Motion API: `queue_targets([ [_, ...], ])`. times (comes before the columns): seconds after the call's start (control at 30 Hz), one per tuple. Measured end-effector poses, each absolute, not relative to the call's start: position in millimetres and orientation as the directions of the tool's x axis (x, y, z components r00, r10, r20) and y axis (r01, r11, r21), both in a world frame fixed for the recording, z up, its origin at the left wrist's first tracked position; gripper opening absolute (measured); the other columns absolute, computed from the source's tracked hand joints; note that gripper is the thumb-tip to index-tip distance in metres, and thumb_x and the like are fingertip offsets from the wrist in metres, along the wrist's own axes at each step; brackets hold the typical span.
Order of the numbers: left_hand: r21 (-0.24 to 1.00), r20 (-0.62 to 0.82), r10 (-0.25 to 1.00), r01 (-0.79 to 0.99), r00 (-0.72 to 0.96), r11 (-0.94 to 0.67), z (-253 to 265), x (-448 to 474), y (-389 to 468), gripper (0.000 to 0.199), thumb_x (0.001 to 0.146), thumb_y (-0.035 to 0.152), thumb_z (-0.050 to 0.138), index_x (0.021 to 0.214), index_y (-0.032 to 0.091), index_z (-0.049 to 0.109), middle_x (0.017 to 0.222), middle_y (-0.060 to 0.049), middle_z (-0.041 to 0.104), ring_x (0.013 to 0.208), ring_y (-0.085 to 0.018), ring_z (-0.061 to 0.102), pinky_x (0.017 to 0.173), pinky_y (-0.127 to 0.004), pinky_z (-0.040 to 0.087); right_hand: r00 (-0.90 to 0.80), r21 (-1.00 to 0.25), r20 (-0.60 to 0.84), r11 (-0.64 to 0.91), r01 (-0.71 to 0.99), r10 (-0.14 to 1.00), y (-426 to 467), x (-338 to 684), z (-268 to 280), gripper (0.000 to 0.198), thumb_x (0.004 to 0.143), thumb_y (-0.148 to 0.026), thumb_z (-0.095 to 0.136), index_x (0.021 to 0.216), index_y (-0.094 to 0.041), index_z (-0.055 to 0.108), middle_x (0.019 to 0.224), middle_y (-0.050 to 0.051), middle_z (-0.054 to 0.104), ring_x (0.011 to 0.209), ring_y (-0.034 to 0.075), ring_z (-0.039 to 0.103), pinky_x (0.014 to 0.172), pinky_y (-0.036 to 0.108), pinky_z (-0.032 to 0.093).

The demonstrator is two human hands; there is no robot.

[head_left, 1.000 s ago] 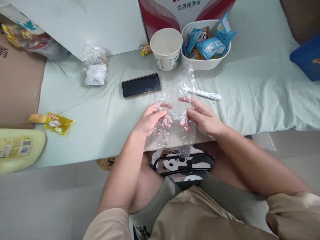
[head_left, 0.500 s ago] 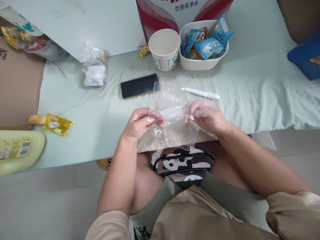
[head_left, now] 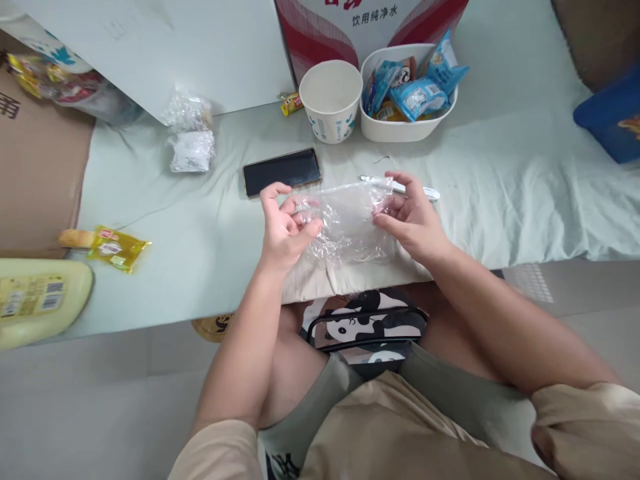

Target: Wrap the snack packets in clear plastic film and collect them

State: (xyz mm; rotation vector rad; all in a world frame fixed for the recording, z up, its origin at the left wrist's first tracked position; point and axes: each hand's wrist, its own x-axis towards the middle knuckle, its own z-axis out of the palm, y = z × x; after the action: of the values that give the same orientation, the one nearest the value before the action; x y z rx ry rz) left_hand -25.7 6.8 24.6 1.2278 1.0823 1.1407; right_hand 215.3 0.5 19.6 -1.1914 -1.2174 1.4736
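Holding clear plastic (head_left: 347,217) | left hand (head_left: 281,232), right hand (head_left: 420,223) | opposite sides

Yellow bottle (head_left: 45,297) cropped left, blue container (head_left: 607,123) cropped right, white tool (head_left: 431,193) partly hidden, faint scribble (head_left: 117,27) illegible

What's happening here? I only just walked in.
A seated person's left hand and right hand hold crinkled clear plastic between them, over the near edge of a cloth-covered surface. Beyond it lie a phone and a slim white tool, partly hidden by the right hand. Farther back, a paper cup stands beside a tub of wrapped snacks.
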Motion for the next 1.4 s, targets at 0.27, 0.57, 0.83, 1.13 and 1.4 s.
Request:
queue_targets([
  [0.27, 0.961, -0.236, 0.923, -0.065, 0.303, 0.267, 23.3, -6.0, 6.7, 0.032, 0.080, 0.045, 0.079, 0.097, 0.019, 0.069, 0.088, -0.006, 0.076, 0.079, -0.020, 0.074, 0.067, -0.030, 0.056, -0.264, -0.980, -0.172, -0.192, -0.052, 0.949, 1.3, 206.7, 17.0, 0.033, 0.080, -0.045, 0.079, 0.097, -0.021, 0.063, 0.088, 0.003, 0.068, 0.081, 0.019, 0.066, 0.075, 0.035, 0.056],
  [0.57, 0.959, -0.272, 0.929, -0.008, 0.250, 0.283, 22.8, -20.0, 7.2, 0.038, 0.082, 0.044, 0.078, 0.112, 0.023, 0.069, 0.063, 0.003, 0.065, 0.051, -0.012, 0.058, 0.046, -0.023, 0.046, -0.302, -0.991, -0.131, -0.118, 0.063, 0.944, -0.3, 215.8, 18.9, 0.026, 0.089, -0.043, 0.071, 0.104, -0.023, 0.062, 0.066, -0.003, 0.062, 0.056, 0.013, 0.057, 0.054, 0.029, 0.047],
  [0.83, 0.953, -0.168, 0.937, -0.193, 0.307, 0.234, 32.6, -31.8, 14.9, 0.019, 0.073, 0.037, 0.071, 0.074, 0.018, 0.070, 0.075, -0.006, 0.070, 0.067, -0.018, 0.065, 0.058, -0.030, 0.054, -0.253, -0.952, -0.065, -0.136, -0.273, 0.965, 2.6, 218.1, 21.4, 0.030, 0.086, -0.050, 0.061, 0.073, -0.023, 0.062, 0.076, 0.004, 0.061, 0.063, 0.015, 0.054, 0.055, 0.031, 0.045],
  [1.13, 0.961, 0.137, 0.991, 0.242, 0.009, -0.135, 7.3, -25.2, 17.1, 0.036, 0.073, 0.008, 0.065, 0.104, 0.026, 0.063, 0.106, -0.001, 0.066, 0.083, -0.011, 0.065, 0.072, -0.024, 0.053, -0.010, -0.996, -0.080, -0.080, -0.040, 0.997, 7.5, 214.9, -0.6, 0.064, 0.073, -0.034, 0.084, 0.126, -0.032, 0.050, 0.085, -0.003, 0.060, 0.068, 0.016, 0.057, 0.061, 0.031, 0.051],
  [1.4, 0.969, 0.042, 0.989, 0.235, 0.141, -0.075, 9.0, 1.3, 5.6, 0.026, 0.085, 0.036, 0.073, 0.105, 0.022, 0.065, 0.105, -0.007, 0.074, 0.100, -0.019, 0.071, 0.091, -0.033, 0.056, 0.011, -0.912, 0.294, 0.277, 0.302, 0.956, -2.7, 206.2, 13.7, 0.016, 0.088, -0.038, 0.069, 0.088, -0.025, 0.059, 0.099, 0.004, 0.068, 0.101, 0.022, 0.064, 0.096, 0.043, 0.051],
])
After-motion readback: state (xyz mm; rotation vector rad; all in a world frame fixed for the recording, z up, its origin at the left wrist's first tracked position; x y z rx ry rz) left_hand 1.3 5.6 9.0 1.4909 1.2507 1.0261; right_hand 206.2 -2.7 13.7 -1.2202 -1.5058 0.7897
